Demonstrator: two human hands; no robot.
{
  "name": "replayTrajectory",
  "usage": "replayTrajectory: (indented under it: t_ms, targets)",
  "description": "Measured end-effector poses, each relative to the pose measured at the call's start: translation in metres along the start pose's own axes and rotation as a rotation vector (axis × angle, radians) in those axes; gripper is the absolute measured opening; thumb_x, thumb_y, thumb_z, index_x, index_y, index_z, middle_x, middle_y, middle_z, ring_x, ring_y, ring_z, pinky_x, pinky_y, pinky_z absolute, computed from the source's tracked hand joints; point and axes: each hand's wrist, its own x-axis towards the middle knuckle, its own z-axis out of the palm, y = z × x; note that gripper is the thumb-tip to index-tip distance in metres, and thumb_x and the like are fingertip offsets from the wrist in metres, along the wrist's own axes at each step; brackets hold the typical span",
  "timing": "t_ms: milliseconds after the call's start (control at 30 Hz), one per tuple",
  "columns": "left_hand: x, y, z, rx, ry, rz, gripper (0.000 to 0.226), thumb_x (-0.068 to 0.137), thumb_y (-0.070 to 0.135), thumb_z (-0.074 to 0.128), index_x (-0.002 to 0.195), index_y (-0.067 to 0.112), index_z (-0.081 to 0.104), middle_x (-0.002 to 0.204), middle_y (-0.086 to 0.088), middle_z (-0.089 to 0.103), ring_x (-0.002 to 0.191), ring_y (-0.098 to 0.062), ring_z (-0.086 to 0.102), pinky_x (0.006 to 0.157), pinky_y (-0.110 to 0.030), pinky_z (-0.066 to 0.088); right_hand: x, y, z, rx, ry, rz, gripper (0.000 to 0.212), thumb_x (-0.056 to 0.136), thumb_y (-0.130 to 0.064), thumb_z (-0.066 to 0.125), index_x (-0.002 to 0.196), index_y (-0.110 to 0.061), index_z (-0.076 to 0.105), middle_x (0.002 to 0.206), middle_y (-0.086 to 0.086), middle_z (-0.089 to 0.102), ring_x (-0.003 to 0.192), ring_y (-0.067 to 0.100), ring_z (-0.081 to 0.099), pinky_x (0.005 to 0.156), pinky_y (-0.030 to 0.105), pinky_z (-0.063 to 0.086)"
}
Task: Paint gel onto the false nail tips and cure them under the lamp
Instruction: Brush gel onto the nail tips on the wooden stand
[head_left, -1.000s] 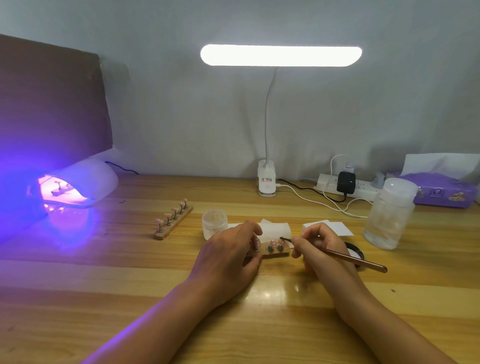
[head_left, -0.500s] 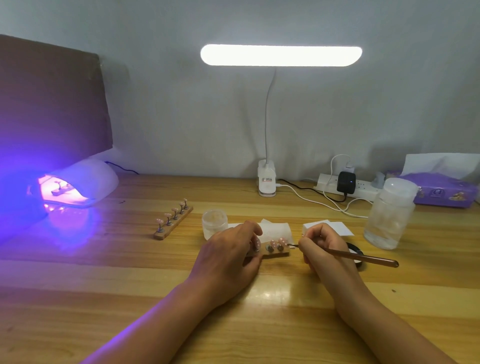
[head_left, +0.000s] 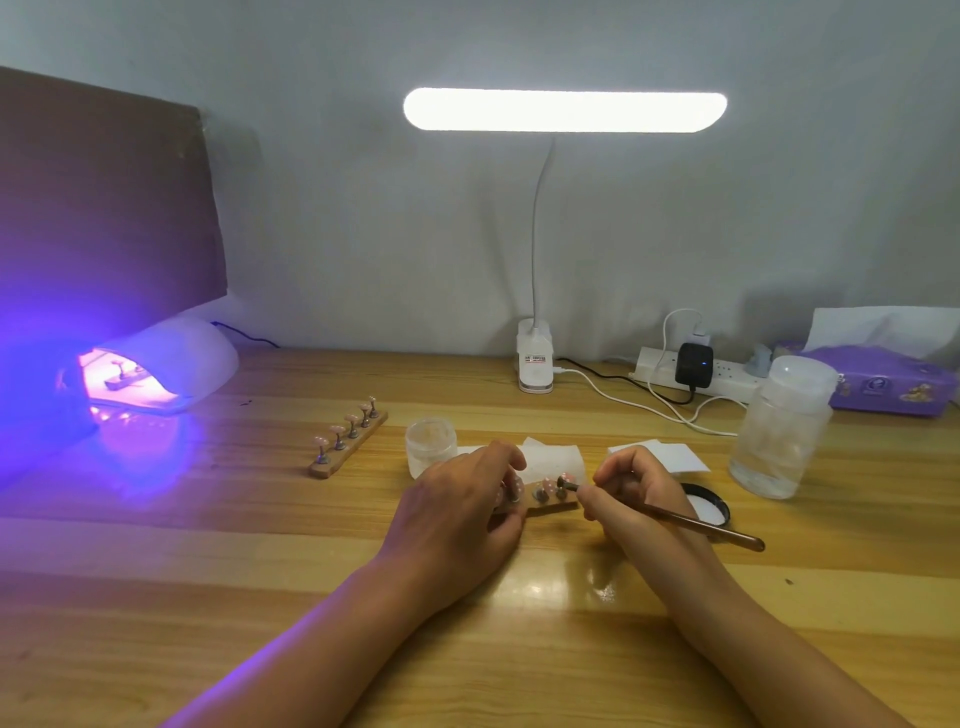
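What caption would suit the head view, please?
Right hand holds brush to a nail tip while left hand grips the holder.

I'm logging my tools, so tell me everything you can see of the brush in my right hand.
The brush is a slim stick with a glossy copper-brown handle; material unclear. It lies at a low slant: butt end out to the right past the black lid, working end pointing left at the rightmost nail tip on the small wooden stand. The right hand pinches it near that end like a pencil, hiding part of the shaft. Bristles are too small to make out.
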Motion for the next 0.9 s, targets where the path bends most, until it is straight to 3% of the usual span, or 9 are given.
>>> replayTrajectory:
  t_ms: [133, 300, 467, 700, 800, 900]
  targets:
    - [0.0005, -0.0005, 0.0001, 0.005, -0.013, -0.001, 0.037, 0.08, 0.029, 0.074, 0.11, 0.027, 0.052, 0.089, 0.014, 0.064, 0.072, 0.002, 0.044, 0.057, -0.003, 0.024, -0.0018, -0.0016, 0.0005, -0.031, 0.02, -0.013, 0.016, 0.086, -0.014, 0.07, 0.094, -0.009, 0.056, 0.084, 0.015, 0.066, 0.068, 0.009, 0.059, 0.064, 0.027, 0.048]
    - [0.0, -0.0007, 0.0003, -0.001, -0.013, -0.008, 0.037, 0.08, 0.029, 0.074, 0.11, 0.028, 0.052, 0.088, 0.016, 0.063, 0.071, 0.003, 0.042, 0.058, -0.002, 0.023, -0.0016, -0.0034, 0.0002, -0.055, 0.035, -0.004, 0.013, 0.086, -0.01, 0.067, 0.093, -0.008, 0.056, 0.074, 0.008, 0.059, 0.068, 0.014, 0.053, 0.067, 0.036, 0.046]
    - [0.0005, -0.002, 0.0008, 0.004, -0.025, 0.002, 0.036, 0.082, 0.031, 0.072, 0.111, 0.028, 0.051, 0.089, 0.014, 0.063, 0.072, 0.001, 0.045, 0.058, -0.003, 0.026, -0.0012, -0.0024, -0.0003, -0.054, 0.039, -0.004, 0.012, 0.087, -0.009, 0.065, 0.093, -0.007, 0.056, 0.074, 0.008, 0.058, 0.068, 0.015, 0.052, 0.067, 0.036, 0.045]
    - [0.0008, -0.0009, -0.0001, -0.008, -0.03, -0.011, 0.036, 0.082, 0.03, 0.072, 0.112, 0.027, 0.052, 0.091, 0.016, 0.062, 0.074, 0.003, 0.042, 0.058, -0.003, 0.026, -0.0008, -0.0006, -0.0027, 0.054, 0.016, -0.003, 0.009, 0.089, -0.006, 0.064, 0.093, -0.009, 0.056, 0.07, 0.004, 0.058, 0.062, 0.009, 0.052, 0.056, 0.025, 0.043]
    - [0.001, -0.0003, -0.0002, -0.001, -0.031, -0.005, 0.036, 0.083, 0.031, 0.072, 0.113, 0.027, 0.053, 0.092, 0.015, 0.063, 0.075, 0.001, 0.045, 0.059, -0.013, 0.034, -0.0002, -0.0004, -0.0011, 0.054, 0.005, -0.016, 0.011, 0.09, -0.007, 0.066, 0.093, -0.004, 0.056, 0.07, 0.006, 0.062, 0.054, 0.0, 0.054, 0.051, 0.014, 0.042]
    - [0.0012, -0.0004, -0.0004, -0.003, -0.034, -0.007, 0.035, 0.084, 0.032, 0.07, 0.114, 0.027, 0.051, 0.094, 0.015, 0.063, 0.079, -0.003, 0.055, 0.064, -0.018, 0.039, 0.0006, 0.0002, 0.0001, 0.013, 0.015, -0.021, 0.011, 0.089, -0.008, 0.065, 0.093, -0.004, 0.056, 0.071, 0.007, 0.062, 0.057, 0.002, 0.054, 0.054, 0.016, 0.044]
